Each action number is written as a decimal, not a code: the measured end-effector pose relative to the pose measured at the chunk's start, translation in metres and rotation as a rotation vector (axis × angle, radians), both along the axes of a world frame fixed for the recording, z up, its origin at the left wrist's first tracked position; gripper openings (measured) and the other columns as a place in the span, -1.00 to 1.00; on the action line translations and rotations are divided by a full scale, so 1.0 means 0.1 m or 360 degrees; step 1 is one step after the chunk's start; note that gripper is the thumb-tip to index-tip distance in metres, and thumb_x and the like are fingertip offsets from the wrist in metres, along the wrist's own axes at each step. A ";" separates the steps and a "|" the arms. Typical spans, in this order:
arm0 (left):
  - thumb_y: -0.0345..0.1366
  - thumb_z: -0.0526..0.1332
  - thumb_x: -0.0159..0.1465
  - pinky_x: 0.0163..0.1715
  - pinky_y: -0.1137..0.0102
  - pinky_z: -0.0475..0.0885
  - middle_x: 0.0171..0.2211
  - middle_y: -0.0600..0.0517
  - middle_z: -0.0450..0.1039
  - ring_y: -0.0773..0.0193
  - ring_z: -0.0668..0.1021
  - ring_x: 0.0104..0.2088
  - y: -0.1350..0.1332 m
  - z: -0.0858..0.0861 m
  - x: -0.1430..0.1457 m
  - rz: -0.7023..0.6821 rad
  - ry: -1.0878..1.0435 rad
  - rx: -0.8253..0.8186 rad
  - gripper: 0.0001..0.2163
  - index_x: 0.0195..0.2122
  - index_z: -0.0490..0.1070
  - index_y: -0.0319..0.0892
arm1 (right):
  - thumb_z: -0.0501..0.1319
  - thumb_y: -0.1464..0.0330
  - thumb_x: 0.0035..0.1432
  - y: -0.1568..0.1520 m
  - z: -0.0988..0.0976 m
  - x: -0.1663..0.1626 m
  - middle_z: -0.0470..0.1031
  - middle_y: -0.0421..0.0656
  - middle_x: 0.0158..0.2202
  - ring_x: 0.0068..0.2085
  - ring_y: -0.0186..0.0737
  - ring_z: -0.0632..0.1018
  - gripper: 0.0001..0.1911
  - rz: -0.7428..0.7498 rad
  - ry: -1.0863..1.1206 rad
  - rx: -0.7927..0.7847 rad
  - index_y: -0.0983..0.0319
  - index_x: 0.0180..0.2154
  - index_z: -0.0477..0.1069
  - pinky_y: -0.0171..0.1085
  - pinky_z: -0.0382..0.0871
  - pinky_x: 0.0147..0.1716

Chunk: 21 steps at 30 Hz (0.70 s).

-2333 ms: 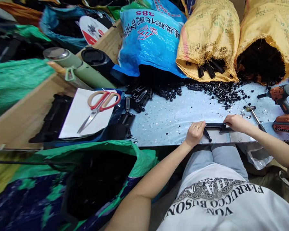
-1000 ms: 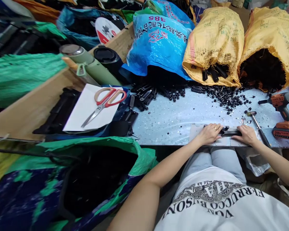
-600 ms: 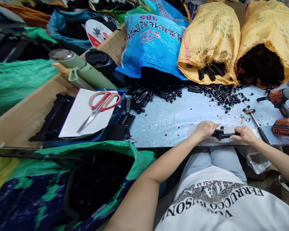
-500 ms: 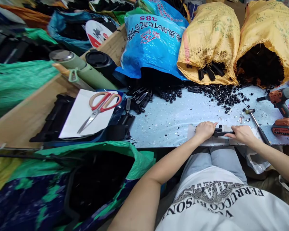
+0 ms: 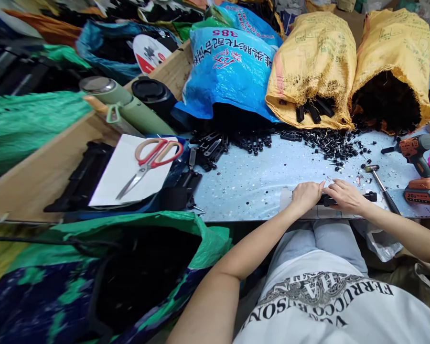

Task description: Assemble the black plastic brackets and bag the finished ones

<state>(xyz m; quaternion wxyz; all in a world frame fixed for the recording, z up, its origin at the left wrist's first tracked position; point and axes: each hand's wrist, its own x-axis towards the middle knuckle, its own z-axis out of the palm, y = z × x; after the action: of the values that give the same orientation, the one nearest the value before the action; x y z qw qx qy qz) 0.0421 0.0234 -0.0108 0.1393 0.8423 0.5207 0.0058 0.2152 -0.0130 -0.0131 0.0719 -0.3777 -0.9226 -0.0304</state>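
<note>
I look down on a pale blue speckled table hemmed in by sacks. The largest, a green bag at the near left, gapes on a dark load I cannot make out. Along the far edge a blue sack and two yellow sacks lie on their sides, with black plastic parts spilling from their mouths onto the tabletop. An orange drill sits at the right, red-handled scissors on a white sheet at the left. At the near edge, the left hand curls its fingers over one end of a black strip lying flat on the table; the right hand lies over the middle with fingers close together, perhaps pressing down
</note>
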 end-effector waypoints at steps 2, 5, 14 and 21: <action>-0.12 -0.20 0.39 -0.22 0.30 0.41 -0.27 -0.21 0.55 0.08 0.58 -0.21 0.01 -0.02 0.01 -0.0021 -0.0018 -0.0009 -0.46 -0.21 0.53 -0.31 | 0.20 0.24 0.13 0.05 0.01 0.01 0.42 -0.04 -0.22 -0.15 -0.04 0.42 -0.51 0.0131 0.0002 0.0011 0.24 0.08 0.22 -0.05 0.24 0.00; -0.10 -0.18 0.38 -0.23 0.29 0.40 -0.26 -0.20 0.55 0.06 0.58 -0.21 0.04 -0.03 0.00 0.0016 -0.0073 -0.0023 -0.47 -0.23 0.54 -0.28 | 0.14 0.15 0.17 0.12 0.03 0.05 0.44 -0.02 -0.18 -0.12 -0.06 0.42 -0.53 0.0180 0.0042 0.0035 0.26 0.04 0.26 -0.08 0.24 -0.01; -0.05 -0.06 0.35 -0.33 0.35 0.37 -0.39 -0.20 0.54 0.13 0.58 -0.31 -0.02 -0.01 -0.26 -0.0357 -0.0167 0.0202 -0.52 -0.38 0.54 -0.28 | -0.16 -0.11 0.21 -0.10 0.21 0.49 0.47 -0.05 -0.49 -0.43 -0.18 0.47 -0.34 -0.0460 -0.0316 -0.0166 0.27 -0.46 0.38 -0.30 0.05 -0.48; -0.10 -0.17 0.38 -0.35 0.30 0.39 -0.40 -0.26 0.54 0.04 0.59 -0.31 -0.14 -0.04 -0.19 0.0047 0.0034 0.0095 -0.43 -0.34 0.56 -0.36 | -0.19 -0.17 0.15 -0.16 0.26 0.24 0.48 -0.03 -0.51 -0.51 -0.15 0.47 -0.29 -0.0715 -0.0547 -0.0346 0.28 -0.39 0.39 -0.30 0.05 -0.50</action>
<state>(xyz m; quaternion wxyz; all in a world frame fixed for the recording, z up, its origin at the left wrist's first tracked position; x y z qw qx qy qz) 0.0229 0.0094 -0.0147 0.1086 0.8383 0.5340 0.0144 0.2388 -0.0291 0.0133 -0.1347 -0.5673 -0.8124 -0.0101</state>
